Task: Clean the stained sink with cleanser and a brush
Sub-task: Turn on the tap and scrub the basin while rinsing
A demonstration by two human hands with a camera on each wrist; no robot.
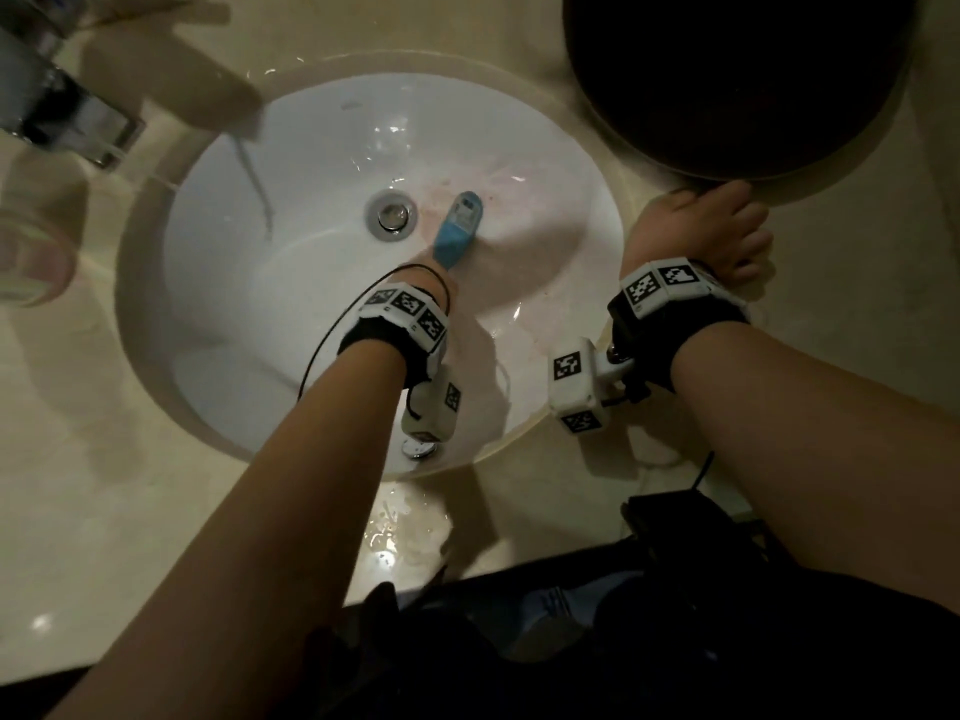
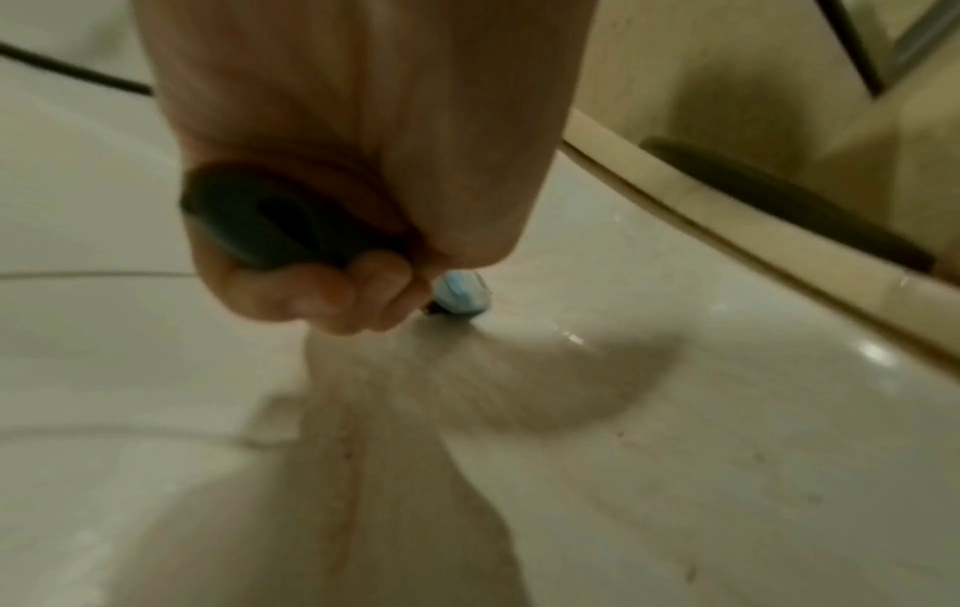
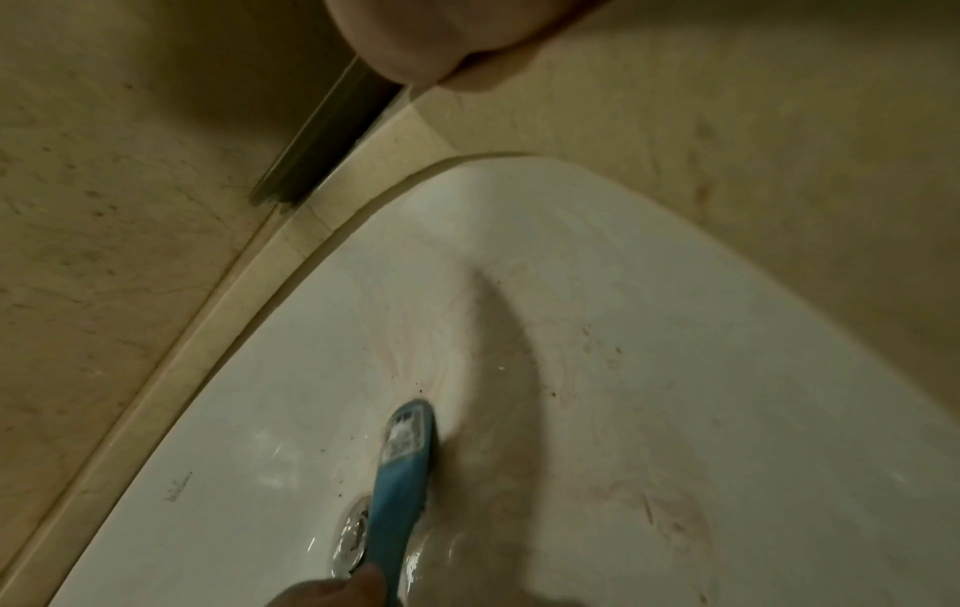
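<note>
Left hand (image 2: 332, 213) fisted round my blue brush (image 1: 457, 228), its head pressed on the pink-stained white sink (image 1: 311, 283) just right of the drain (image 1: 390, 216), right hand (image 1: 711, 228) resting on the beige worktop (image 1: 78, 459), fingers relaxed, beside a dark basin (image 1: 737, 80)

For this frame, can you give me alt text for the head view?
The left hand grips a blue plastic brush against pinkish stains beside the metal drain of a white oval sink. The right hand rests on the beige counter.
</note>
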